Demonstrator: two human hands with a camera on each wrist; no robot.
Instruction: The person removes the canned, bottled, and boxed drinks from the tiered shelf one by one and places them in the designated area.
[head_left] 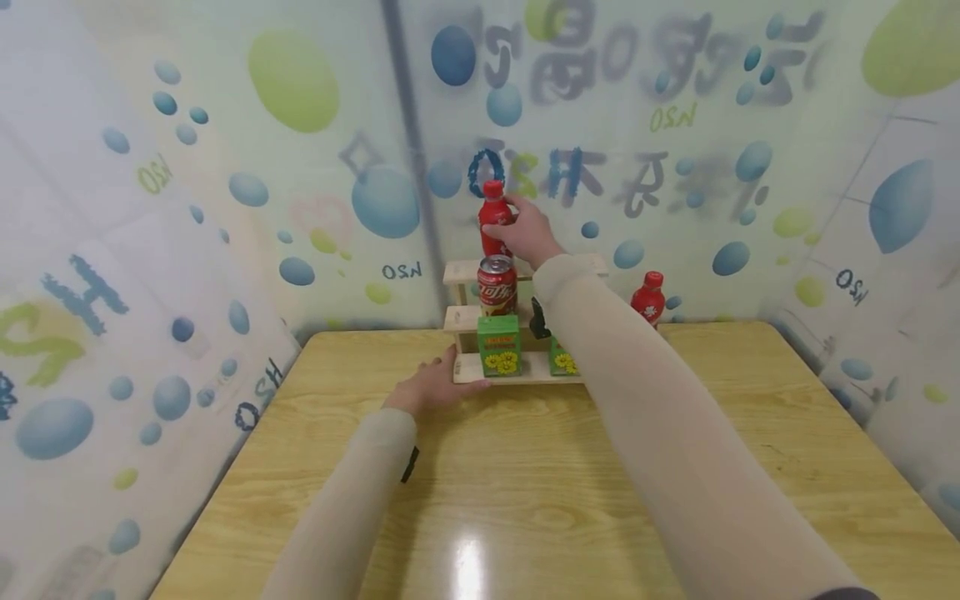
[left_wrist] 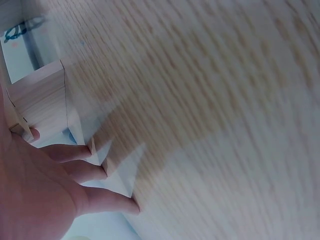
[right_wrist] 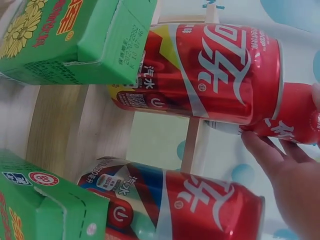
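While your right hand (head_left: 531, 235) grips a red cola bottle (head_left: 492, 213) above the left end of the top tier, your left hand (head_left: 429, 387), well apart from it, rests with fingers extended at the wooden rack's (head_left: 535, 365) lower left corner. Whether that bottle's base touches the tier is hard to tell behind the red cola can (head_left: 498, 283). Below stands a green flowered carton (head_left: 500, 343); rightward, your sleeve partly covers another carton (head_left: 562, 358). Beyond the rack's right end is a second red bottle (head_left: 649, 297).
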